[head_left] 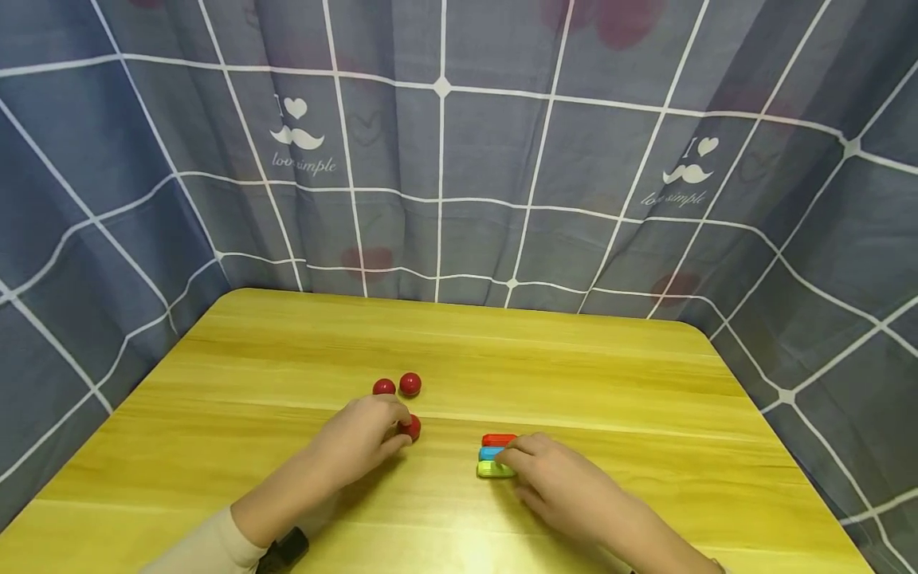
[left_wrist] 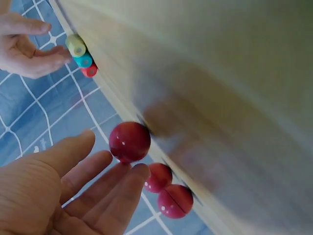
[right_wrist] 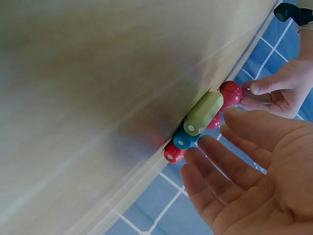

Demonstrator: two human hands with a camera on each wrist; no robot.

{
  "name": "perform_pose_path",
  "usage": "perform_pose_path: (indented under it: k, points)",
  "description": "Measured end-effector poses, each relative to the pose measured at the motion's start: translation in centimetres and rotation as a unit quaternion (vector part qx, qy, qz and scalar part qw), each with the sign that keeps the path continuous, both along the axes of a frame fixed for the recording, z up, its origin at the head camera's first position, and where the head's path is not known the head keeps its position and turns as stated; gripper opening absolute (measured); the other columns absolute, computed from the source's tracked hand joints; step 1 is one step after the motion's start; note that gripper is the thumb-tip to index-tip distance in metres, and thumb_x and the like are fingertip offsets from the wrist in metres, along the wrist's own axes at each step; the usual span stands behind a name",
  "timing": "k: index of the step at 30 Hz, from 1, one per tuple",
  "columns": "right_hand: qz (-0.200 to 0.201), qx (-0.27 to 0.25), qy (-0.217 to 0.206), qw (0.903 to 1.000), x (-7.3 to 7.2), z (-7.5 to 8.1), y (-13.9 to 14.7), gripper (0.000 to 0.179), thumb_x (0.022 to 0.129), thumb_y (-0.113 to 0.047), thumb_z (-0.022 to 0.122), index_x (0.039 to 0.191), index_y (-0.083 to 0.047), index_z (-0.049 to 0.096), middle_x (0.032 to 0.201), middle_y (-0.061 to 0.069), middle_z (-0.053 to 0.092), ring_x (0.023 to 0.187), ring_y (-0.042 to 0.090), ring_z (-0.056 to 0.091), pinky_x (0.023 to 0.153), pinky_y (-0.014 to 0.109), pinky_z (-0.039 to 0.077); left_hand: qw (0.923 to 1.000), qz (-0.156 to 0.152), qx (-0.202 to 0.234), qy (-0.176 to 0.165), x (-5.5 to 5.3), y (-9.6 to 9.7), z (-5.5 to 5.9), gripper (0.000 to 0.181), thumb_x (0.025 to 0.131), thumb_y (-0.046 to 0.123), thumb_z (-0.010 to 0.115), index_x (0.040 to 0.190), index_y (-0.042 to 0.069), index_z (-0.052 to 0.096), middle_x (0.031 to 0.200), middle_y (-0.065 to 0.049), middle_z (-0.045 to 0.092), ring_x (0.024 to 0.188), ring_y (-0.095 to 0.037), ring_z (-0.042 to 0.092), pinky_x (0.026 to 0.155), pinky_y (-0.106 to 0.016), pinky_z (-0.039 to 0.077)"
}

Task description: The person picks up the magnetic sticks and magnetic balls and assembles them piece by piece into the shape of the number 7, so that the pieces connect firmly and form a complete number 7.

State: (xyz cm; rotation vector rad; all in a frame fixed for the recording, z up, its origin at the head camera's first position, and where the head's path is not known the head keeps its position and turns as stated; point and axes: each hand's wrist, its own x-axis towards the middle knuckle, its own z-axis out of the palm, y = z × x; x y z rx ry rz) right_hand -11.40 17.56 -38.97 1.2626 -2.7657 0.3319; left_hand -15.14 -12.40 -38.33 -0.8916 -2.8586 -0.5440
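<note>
My left hand (head_left: pixel 357 441) reaches over a shiny red ball (head_left: pixel 413 428) on the table. In the left wrist view, its thumb and loosely bent fingers stand around the near side of that ball (left_wrist: pixel 129 142) without pinching it. Just behind are two more red balls (head_left: pixel 410 384), side by side. My right hand (head_left: pixel 566 485) is at the right end of three short, stubby sticks lying in a row: red (head_left: pixel 498 439), blue (head_left: pixel 489 454) and yellow-green (head_left: pixel 492 470). Its fingers are spread and relaxed in the right wrist view, beside the yellow-green stick (right_wrist: pixel 204 113); they partly cover the sticks from above.
The yellow wood-grain table (head_left: pixel 287 343) has rounded far corners. A grey-blue curtain (head_left: pixel 473 159) with white grid lines hangs behind it and along both sides. A black band (head_left: pixel 283 550) is on the left wrist, below a light sleeve (head_left: pixel 208 546).
</note>
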Motion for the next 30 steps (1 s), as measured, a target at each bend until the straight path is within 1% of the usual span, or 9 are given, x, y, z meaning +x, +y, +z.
perform_pose_path:
  k: [3, 7, 12, 14, 17, 20, 25, 28, 30]
  points:
    - [0.003, 0.003, -0.012, 0.9999, 0.2, -0.2, -0.3, 0.032, 0.084, -0.011, 0.075, 0.114, -0.011, 0.065, 0.110, -0.001, 0.061, 0.100, 0.016, 0.060, 0.085, 0.032, 0.052, 0.9997, 0.010, 0.007, -0.022, 0.0, -0.2, -0.2, 0.018, 0.079, 0.017, 0.082, 0.091, 0.010, 0.071, 0.087, 0.004, 0.068, 0.075, -0.008, 0.060, 0.068, -0.029, 0.051]
    - [0.005, 0.005, -0.019, 0.9998, 0.5, -0.5, -0.6, 0.030, 0.083, -0.011, 0.076, 0.111, -0.011, 0.065, 0.109, -0.001, 0.060, 0.097, 0.015, 0.060, 0.084, 0.031, 0.052, 0.9986, 0.004, 0.012, -0.051, -0.1, -0.2, -0.6, 0.019, 0.078, 0.015, 0.083, 0.091, 0.009, 0.071, 0.086, 0.004, 0.067, 0.073, -0.008, 0.057, 0.065, -0.028, 0.050]
    - [-0.010, 0.020, -0.031, 0.9993, 0.2, -0.4, -0.7, 0.031, 0.084, -0.012, 0.075, 0.114, -0.009, 0.066, 0.107, -0.002, 0.059, 0.095, 0.012, 0.058, 0.082, 0.029, 0.052, 0.9983, -0.015, 0.027, -0.050, -0.5, 0.0, -0.6, 0.018, 0.076, 0.010, 0.084, 0.088, 0.007, 0.070, 0.086, 0.001, 0.067, 0.075, -0.011, 0.060, 0.066, -0.029, 0.052]
    - [-0.017, 0.031, -0.036, 0.9987, -0.1, -0.2, -0.6, 0.031, 0.085, -0.013, 0.075, 0.114, -0.010, 0.066, 0.106, -0.003, 0.058, 0.095, 0.012, 0.057, 0.082, 0.029, 0.052, 0.9980, -0.021, 0.032, -0.050, -0.6, 0.1, -0.4, 0.018, 0.076, 0.008, 0.084, 0.086, 0.006, 0.069, 0.084, 0.001, 0.067, 0.074, -0.011, 0.060, 0.066, -0.029, 0.052]
    - [-0.023, 0.042, -0.045, 0.9978, -0.4, 0.0, -0.6, 0.026, 0.085, -0.013, 0.075, 0.110, -0.011, 0.067, 0.101, -0.005, 0.057, 0.090, 0.010, 0.056, 0.080, 0.028, 0.052, 0.9973, -0.027, 0.033, -0.060, -0.6, 0.3, 0.0, 0.018, 0.076, 0.007, 0.083, 0.086, 0.006, 0.069, 0.082, 0.001, 0.066, 0.074, -0.012, 0.060, 0.065, -0.029, 0.051]
    - [-0.021, 0.040, -0.052, 0.9976, -0.5, 0.1, -0.6, 0.021, 0.085, -0.014, 0.075, 0.105, -0.012, 0.067, 0.098, -0.007, 0.056, 0.089, 0.008, 0.055, 0.078, 0.027, 0.051, 0.9963, -0.025, 0.034, -0.075, -0.4, 0.4, 0.3, 0.017, 0.076, 0.008, 0.083, 0.086, 0.006, 0.069, 0.081, 0.002, 0.065, 0.074, -0.012, 0.058, 0.065, -0.028, 0.051]
    - [-0.011, 0.021, -0.065, 0.9976, -0.5, -0.1, -0.8, 0.021, 0.087, -0.021, 0.075, 0.104, -0.011, 0.068, 0.102, -0.005, 0.060, 0.093, 0.007, 0.058, 0.080, 0.026, 0.051, 0.9941, -0.019, 0.039, -0.099, 0.4, 0.5, 0.5, 0.018, 0.076, 0.007, 0.083, 0.085, 0.008, 0.068, 0.080, 0.003, 0.062, 0.073, -0.010, 0.055, 0.063, -0.026, 0.049]
    - [-0.013, 0.018, -0.068, 0.9974, -0.5, -0.2, -0.9, 0.023, 0.087, -0.026, 0.075, 0.104, -0.011, 0.068, 0.102, -0.005, 0.060, 0.094, 0.007, 0.059, 0.080, 0.027, 0.052, 0.9936, -0.020, 0.039, -0.104, 0.9, 0.5, 0.5, 0.018, 0.077, 0.008, 0.083, 0.085, 0.008, 0.067, 0.081, 0.003, 0.061, 0.073, -0.010, 0.055, 0.063, -0.025, 0.049]
    - [-0.018, 0.024, -0.070, 0.9971, -0.5, -0.3, -1.0, 0.023, 0.086, -0.027, 0.076, 0.102, -0.012, 0.068, 0.100, -0.006, 0.060, 0.090, 0.007, 0.059, 0.078, 0.026, 0.052, 0.9939, -0.021, 0.038, -0.102, 1.1, 0.5, 0.4, 0.019, 0.077, 0.009, 0.083, 0.085, 0.008, 0.066, 0.081, 0.004, 0.061, 0.073, -0.010, 0.055, 0.063, -0.024, 0.049]
